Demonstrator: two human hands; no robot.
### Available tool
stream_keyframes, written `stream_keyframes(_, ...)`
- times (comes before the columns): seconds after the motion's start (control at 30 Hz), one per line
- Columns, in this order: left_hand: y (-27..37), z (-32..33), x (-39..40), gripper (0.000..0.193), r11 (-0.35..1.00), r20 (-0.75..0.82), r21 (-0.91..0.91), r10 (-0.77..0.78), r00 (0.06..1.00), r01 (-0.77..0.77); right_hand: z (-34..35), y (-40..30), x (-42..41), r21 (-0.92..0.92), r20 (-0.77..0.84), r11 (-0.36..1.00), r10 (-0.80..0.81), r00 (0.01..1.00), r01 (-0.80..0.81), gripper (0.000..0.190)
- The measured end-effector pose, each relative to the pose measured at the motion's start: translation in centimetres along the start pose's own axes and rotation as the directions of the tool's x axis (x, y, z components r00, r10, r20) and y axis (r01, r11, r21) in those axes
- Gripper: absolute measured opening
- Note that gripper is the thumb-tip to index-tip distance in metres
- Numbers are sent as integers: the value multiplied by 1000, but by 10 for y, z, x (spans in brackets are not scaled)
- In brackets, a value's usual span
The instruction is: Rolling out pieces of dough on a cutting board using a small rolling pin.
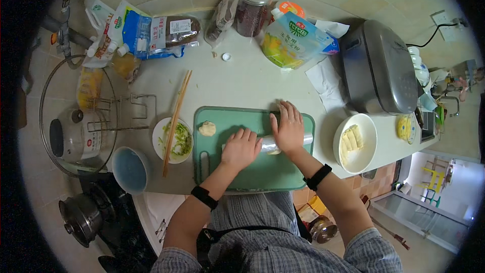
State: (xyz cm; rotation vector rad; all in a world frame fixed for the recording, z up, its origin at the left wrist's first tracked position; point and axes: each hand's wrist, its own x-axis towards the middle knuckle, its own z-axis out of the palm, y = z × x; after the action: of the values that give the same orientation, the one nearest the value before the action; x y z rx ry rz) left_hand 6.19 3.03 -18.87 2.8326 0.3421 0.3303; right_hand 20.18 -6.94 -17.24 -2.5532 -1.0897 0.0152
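My left hand [240,149] and my right hand [290,127] lie palm down on a plastic-wrapped cylindrical roller [269,144], which rests across a green cutting board [254,174]. A bit of pale dough shows just below the roller, between the hands; the rest is hidden. A small ball of dough [207,129] sits at the board's upper left. Left of the board, wooden chopsticks [176,121] lie across a white bowl with shredded green filling [183,139]. Right of the board, a white bowl [373,148] holds several pale rolls [352,139].
A blue-grey bowl [130,170] stands near the counter's left front edge, beside a wire rack [142,127] and a glass lid [77,115]. Food bags, a jar [253,13] and a starch pouch [293,40] line the back. A rice cooker [379,68] stands at the right.
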Motion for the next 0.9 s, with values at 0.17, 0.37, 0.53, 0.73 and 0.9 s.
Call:
stream_keyframes(0.17,-15,-2,23,24,998,-6,-55,-37,999,37,13,5,18,-27,-27,999,35,999,-36,46)
stream_keyframes(0.37,-9,-5,19,23,997,50,-35,-70,996,72,13,8,13,-32,-14,998,57,998,-58,46)
stream_keyframes(0.53,7,-4,-15,47,996,91,-64,-58,994,64,2,1,-26,-27,2,998,56,998,-56,49)
stream_keyframes(0.73,22,-4,-50,76,999,63,26,35,997,-37,-7,-4,-69,-29,12,999,30,999,-30,54)
stream_keyframes(0.9,35,-2,-90,85,990,138,50,127,982,-135,-20,-6,-105,-42,107,999,4,994,1,53)
